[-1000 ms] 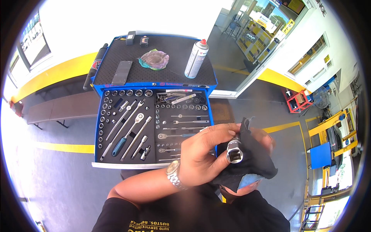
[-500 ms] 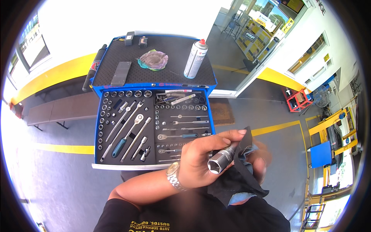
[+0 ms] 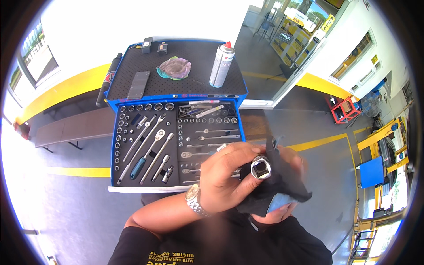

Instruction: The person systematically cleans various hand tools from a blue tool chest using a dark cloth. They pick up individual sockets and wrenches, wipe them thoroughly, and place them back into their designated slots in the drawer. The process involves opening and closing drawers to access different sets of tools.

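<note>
Protruding between left fingers [image 3: 238, 153]: socket [image 3: 260, 165]

Clock centred on the left hand [image 3: 224, 180]. Obstacles: aerosol can [image 3: 222, 66], upright, 12 o'clock; drawer [image 3: 145, 189] of sockets [image 3: 158, 107] and ratchets [image 3: 138, 168], pulled out, 10 o'clock; black cloth [image 3: 282, 185] and right hand [image 3: 295, 161], crowding 3 o'clock. Free room: air over drawer's left half, 10 o'clock; grey floor [image 3: 331, 168] beyond right hand, 3 o'clock.

Lettering: yellow on black shirt [image 3: 212, 243]; red on cabinet top's front edge [image 3: 159, 97]; spray can [image 3: 222, 66], near right edge; yellow door sign [image 3: 327, 22].
</note>
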Available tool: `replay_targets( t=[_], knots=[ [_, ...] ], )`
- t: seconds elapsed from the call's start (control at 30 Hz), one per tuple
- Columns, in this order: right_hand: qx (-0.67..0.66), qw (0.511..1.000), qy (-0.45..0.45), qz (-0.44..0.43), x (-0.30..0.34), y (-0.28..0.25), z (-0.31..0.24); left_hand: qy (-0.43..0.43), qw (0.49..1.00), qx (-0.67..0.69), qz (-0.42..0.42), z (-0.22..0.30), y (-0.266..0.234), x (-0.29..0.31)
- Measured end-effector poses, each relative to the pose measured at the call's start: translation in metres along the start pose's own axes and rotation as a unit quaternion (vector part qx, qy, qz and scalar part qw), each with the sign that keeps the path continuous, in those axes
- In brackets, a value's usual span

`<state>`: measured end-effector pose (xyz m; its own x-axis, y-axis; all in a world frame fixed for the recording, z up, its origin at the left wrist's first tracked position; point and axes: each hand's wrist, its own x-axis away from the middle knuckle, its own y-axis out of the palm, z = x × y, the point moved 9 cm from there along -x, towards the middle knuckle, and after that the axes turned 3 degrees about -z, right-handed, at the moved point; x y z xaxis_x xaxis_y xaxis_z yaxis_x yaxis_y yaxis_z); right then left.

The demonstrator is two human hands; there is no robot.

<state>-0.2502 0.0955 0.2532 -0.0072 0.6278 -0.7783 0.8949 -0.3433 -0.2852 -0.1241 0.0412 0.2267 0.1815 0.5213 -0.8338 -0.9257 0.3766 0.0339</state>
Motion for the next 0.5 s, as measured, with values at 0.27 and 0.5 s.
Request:
replay_targets(
  t=[0.27, 0.5],
  knots=[
    [-0.383, 0.888, 0.225, 0.117, 0.034, 0.013, 0.075, -0.073, 0.983, -0.111, -0.124, -0.024, -0.013, 0.027],
    [-0.072, 0.983, 0.171, 0.002, 0.066, 0.074, 0.114, -0.501, 0.807, 0.309, -0.05, -0.114, -0.007, 0.152]
  ],
)
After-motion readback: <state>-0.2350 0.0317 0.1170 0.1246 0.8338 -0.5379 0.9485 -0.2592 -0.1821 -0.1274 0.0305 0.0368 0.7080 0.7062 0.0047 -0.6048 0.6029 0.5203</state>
